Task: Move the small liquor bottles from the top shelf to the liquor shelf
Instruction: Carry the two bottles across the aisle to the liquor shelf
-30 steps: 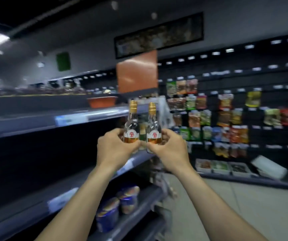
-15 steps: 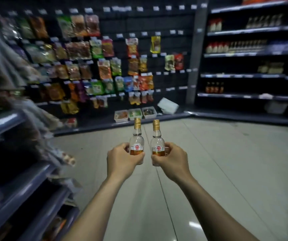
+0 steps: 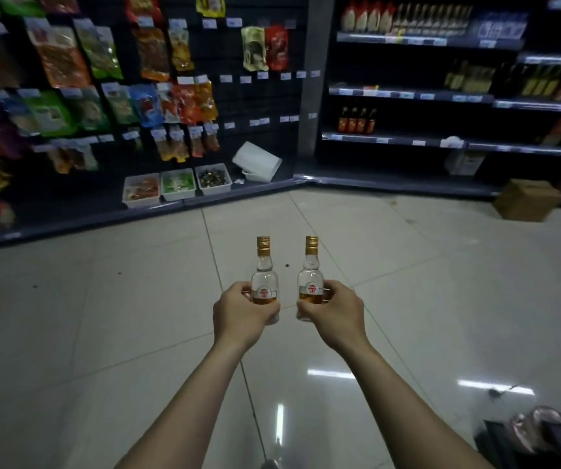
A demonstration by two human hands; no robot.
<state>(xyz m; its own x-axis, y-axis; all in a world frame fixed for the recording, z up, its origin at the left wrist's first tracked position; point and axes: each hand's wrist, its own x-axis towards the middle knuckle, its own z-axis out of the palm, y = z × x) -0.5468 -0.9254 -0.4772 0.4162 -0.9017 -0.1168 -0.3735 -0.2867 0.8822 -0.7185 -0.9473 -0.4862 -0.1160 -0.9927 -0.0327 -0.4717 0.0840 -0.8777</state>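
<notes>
I hold two small clear liquor bottles with gold caps and red-and-white labels upright over the tiled floor. My left hand [image 3: 242, 311] grips the left bottle [image 3: 264, 275] around its lower body. Wrapped around the base of the right bottle [image 3: 310, 274] is my right hand [image 3: 335, 313]. The bottles stand side by side, a little apart. Dark shelves with rows of bottles [image 3: 407, 93] fill the far right wall, with red-labelled bottles [image 3: 357, 120] on a lower level.
A wall of hanging snack packets [image 3: 103, 79] covers the far left. Three white trays [image 3: 176, 184] and a tilted white box [image 3: 257, 160] sit at its foot. A cardboard box [image 3: 527, 199] stands on the floor at right. Dark items [image 3: 539, 431] lie bottom right.
My view has swung right, away from the grey shelf where the bottles were, toward the corner and the bottle shelves. Both hands still hold the bottles, now lower and slightly farther apart.
</notes>
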